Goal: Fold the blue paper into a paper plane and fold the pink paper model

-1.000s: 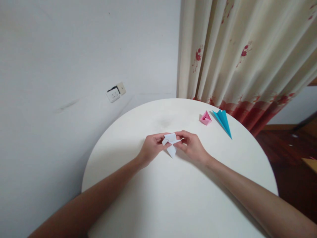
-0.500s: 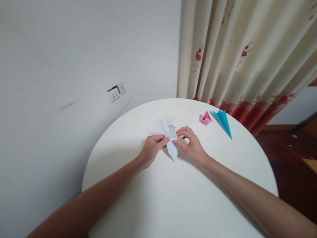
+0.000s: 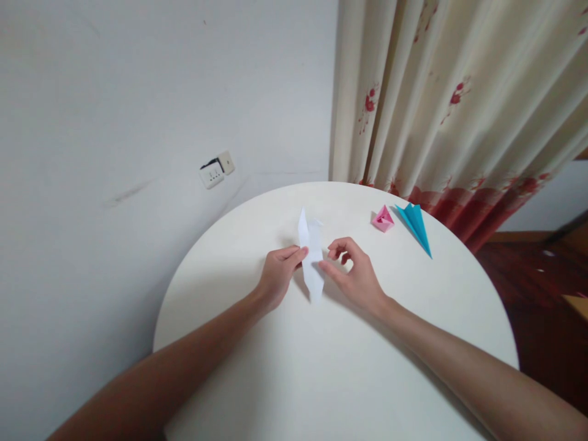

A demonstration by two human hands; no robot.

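A long, narrow white folded paper (image 3: pixel 311 254) with pointed ends stands over the middle of the round white table (image 3: pixel 321 367). My left hand (image 3: pixel 278 278) pinches its left edge at mid-length with thumb and fingertips. My right hand (image 3: pixel 353 275) is on its right side, the thumb tip touching the paper's right edge and the other fingers curled just off it.
A small pink folded paper shape (image 3: pixel 382 219) and a blue paper plane (image 3: pixel 416 225) lie at the table's far right edge. A floral curtain (image 3: pixel 459 98) hangs behind them. A wall socket (image 3: pixel 215 171) sits on the white wall at left. Dark wooden floor lies to the right.
The white paper has been opened from a small bunched shape into a long upright strip. My right hand's fingers have come off its upper part and curled back.
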